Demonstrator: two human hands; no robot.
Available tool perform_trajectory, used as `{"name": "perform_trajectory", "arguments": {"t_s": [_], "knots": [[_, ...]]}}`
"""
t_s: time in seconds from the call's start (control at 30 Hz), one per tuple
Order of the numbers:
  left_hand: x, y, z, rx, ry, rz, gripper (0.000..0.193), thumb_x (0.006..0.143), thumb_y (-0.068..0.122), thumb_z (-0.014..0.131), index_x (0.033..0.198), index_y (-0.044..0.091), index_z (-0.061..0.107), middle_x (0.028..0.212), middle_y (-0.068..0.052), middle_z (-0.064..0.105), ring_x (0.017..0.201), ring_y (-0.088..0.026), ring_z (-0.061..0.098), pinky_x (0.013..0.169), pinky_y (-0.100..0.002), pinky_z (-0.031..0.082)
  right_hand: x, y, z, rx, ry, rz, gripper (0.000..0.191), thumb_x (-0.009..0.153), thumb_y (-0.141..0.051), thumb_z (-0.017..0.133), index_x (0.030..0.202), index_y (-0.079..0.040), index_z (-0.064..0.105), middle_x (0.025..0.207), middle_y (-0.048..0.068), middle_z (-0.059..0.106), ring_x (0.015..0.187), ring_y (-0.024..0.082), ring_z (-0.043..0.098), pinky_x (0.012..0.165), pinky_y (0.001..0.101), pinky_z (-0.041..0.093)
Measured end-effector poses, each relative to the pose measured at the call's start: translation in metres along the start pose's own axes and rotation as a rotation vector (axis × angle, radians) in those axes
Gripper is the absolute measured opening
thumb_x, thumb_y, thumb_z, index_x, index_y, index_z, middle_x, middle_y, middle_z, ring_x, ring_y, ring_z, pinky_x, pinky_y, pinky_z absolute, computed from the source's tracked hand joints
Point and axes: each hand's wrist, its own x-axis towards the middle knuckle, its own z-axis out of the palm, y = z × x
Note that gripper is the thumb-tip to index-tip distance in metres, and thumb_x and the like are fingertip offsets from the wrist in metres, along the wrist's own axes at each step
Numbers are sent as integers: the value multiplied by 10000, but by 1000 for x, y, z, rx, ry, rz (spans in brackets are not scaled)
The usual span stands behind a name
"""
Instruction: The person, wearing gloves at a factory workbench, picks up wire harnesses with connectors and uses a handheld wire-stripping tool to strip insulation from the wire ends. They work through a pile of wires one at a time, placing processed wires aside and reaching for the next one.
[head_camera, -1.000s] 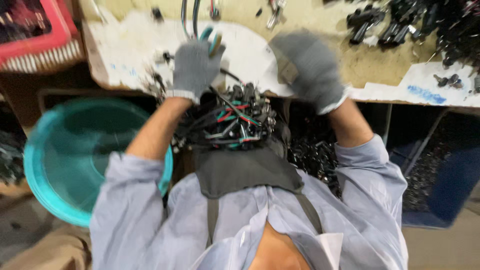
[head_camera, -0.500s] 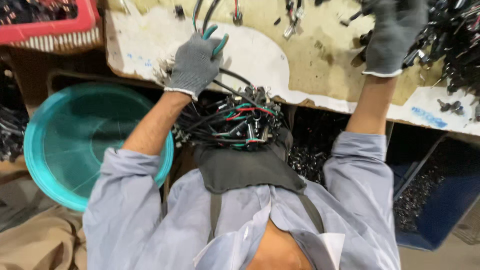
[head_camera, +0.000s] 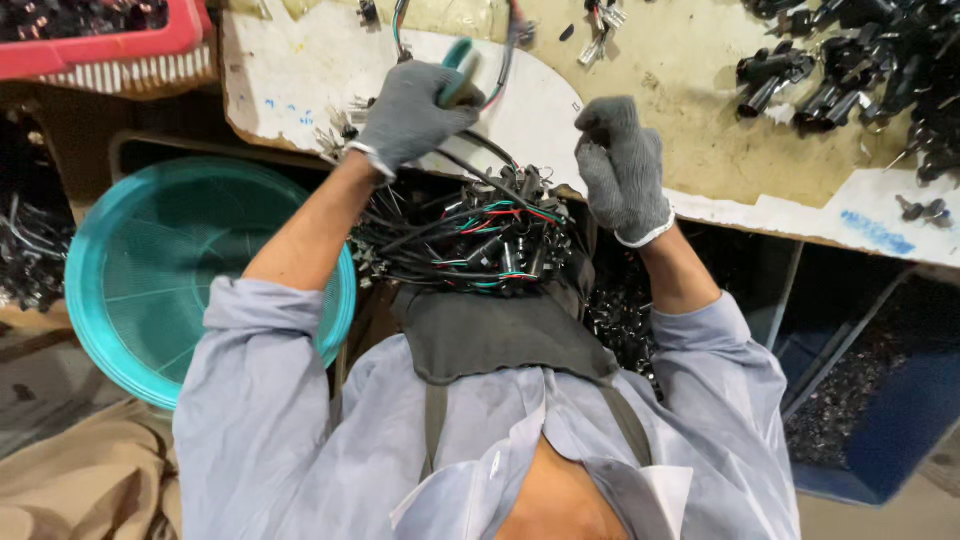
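The left hand (head_camera: 410, 115), gloved grey, grips a green-handled tool (head_camera: 458, 85) over the white board (head_camera: 290, 85) on the bench edge. The right hand (head_camera: 622, 165), also gloved, is curled loosely; whether it holds anything cannot be told. A wire bundle (head_camera: 470, 235) lies in the lap between the arms, beside a teal basin (head_camera: 150, 290).

Grey knit glove on the left hand (head_camera: 408, 115), and a teal handle (head_camera: 459, 74) pokes out of its grip. Just under that grip, a black wire bundle (head_camera: 470, 235) streaked red, green and white. The right hand (head_camera: 620, 165) wears matching grey, white at the cuff. Below the left forearm, a turquoise basin (head_camera: 150, 290). Up left, a red crate (head_camera: 110, 40), its ribbed edge possibly white.
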Motion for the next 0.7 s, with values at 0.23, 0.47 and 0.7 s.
{"name": "perform_trajectory", "arguments": {"t_s": [0.23,0.47,0.7], "knots": [[9,-13,18,194,-50,20,178,842,250,814,961,118,807,778,-126,675,693,-277,679,678,-435,533,-14,6,-2,-134,33,-46,470,970,7,684,1314,-54,371,984,122,651,803,245,651,750,372,541],[14,9,25,457,-5,143,148,848,143,762,988,110,795,858,-192,664,661,-320,675,602,-428,558,-15,2,1,-138,-72,26,597,983,-37,716,1436,-60,328,990,111,685,862,261,724,765,389,568],[32,5,44,598,-107,124,280,819,50,678,1060,143,786,780,-171,671,659,-301,679,571,-426,555,-15,-11,-1,-225,-23,-5,294,957,-92,808,1170,-75,604,985,125,704,873,289,728,777,388,568]]}}
